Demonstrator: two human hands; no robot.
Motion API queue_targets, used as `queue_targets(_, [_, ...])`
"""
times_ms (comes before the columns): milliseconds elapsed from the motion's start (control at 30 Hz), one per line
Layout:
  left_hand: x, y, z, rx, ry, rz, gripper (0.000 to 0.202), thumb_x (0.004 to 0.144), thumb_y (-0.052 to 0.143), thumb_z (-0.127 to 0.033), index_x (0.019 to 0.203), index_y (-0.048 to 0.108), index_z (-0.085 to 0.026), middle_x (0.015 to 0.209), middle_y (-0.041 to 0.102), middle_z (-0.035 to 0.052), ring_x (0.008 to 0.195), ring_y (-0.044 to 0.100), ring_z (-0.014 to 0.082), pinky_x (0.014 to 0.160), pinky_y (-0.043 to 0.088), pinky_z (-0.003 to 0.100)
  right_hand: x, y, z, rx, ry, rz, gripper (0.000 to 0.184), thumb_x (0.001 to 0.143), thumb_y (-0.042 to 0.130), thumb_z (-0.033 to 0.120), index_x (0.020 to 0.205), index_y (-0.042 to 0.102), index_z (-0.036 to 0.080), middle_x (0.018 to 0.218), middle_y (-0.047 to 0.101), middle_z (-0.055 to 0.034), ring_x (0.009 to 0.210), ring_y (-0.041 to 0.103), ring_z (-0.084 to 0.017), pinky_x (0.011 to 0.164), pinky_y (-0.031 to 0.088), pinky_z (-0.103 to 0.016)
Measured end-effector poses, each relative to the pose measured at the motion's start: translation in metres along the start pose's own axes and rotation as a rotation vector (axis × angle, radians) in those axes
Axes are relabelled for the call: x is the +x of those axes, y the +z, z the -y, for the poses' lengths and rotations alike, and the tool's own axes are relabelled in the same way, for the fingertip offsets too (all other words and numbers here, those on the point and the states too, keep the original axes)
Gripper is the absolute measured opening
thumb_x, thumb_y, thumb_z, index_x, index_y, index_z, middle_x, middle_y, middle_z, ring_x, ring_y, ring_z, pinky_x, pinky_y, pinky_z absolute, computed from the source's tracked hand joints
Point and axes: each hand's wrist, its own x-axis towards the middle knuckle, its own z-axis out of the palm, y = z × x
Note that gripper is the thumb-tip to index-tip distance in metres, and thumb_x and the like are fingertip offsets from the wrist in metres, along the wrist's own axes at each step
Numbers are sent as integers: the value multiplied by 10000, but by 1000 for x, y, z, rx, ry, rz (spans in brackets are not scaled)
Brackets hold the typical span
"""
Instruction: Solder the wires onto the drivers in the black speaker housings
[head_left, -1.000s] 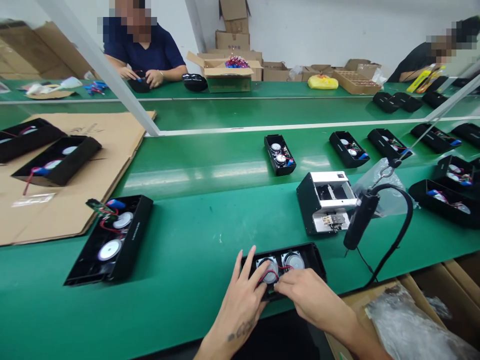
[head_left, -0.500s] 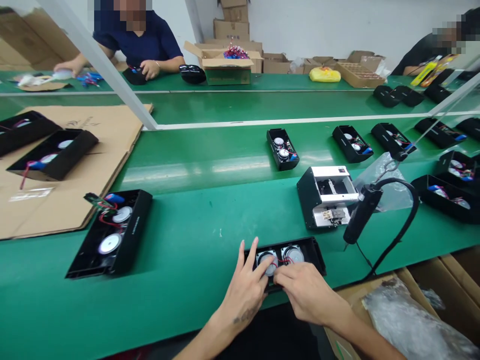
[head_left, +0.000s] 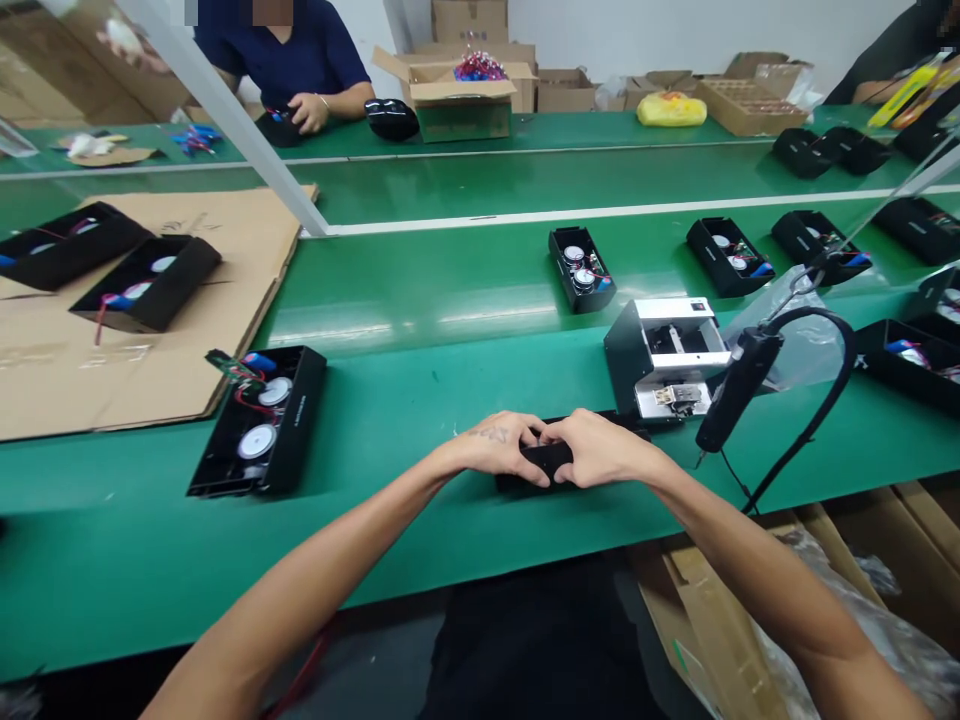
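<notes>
Both my hands are curled over a black speaker housing (head_left: 546, 462) lying on the green belt (head_left: 420, 400) in front of me. My left hand (head_left: 496, 447) covers its left half and my right hand (head_left: 592, 449) its right half, fingertips meeting in the middle. The housing's inside is hidden by my hands. A black electric screwdriver (head_left: 737, 390) hangs on a cable just right of my right hand. A white and black screw feeder box (head_left: 664, 355) stands behind my hands.
Another open black housing (head_left: 262, 420) with round speakers lies to the left. Two more rest on a cardboard sheet (head_left: 135, 310) at far left. Several housings line the belt at the back right. A person in dark blue (head_left: 300, 60) works across the belt. Cardboard boxes (head_left: 720, 620) stand below right.
My arms have stretched forward and both hands now close over the housing, hiding the speakers that showed before. The view has tipped downward. The person across the belt has moved an arm.
</notes>
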Motion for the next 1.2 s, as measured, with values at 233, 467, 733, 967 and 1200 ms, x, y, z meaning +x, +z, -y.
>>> queue_targets(233, [-1,4,-1,-80,7,5,355,732,899,-460,627,709,-179,1230,748,-29,882,661,140,685,415,254,3,5,6,17,74,-20,325,765,809,280,1084,842,231,867,828,-46,777,712,-235,632,338,-298])
queue_targets(467, [-4,8,-2,-17,78,-38,305,761,925,-442,672,771,-194,1361,722,-14,1015,717,195,800,491,285,-2,19,9,-64,87,-76,383,807,810,304,1187,832,259,791,800,-38,820,742,-263,715,393,-315])
queue_targets(733, [-40,73,0,434,268,-293,155,840,900,-401,908,840,-276,1408,711,30,1536,425,430,1253,300,660,-76,43,-11,148,20,-868,288,973,719,303,1258,720,254,1153,789,-96,1057,734,-271,954,567,-443])
queue_targets(967, [-51,115,10,640,333,-474,230,829,893,-443,871,787,-244,1404,693,34,1589,339,419,1332,176,617,-106,44,-98,146,511,-1513,700,975,702,468,1579,485,190,1539,562,-221,1398,584,-395,1106,534,-595])
queue_targets(1200, [-47,117,17,625,368,-574,281,795,910,-462,802,741,-237,1372,724,13,1573,371,409,1324,214,577,-102,37,-128,311,424,-1447,430,822,821,442,1144,709,180,1009,717,-69,913,690,-247,871,607,-418])
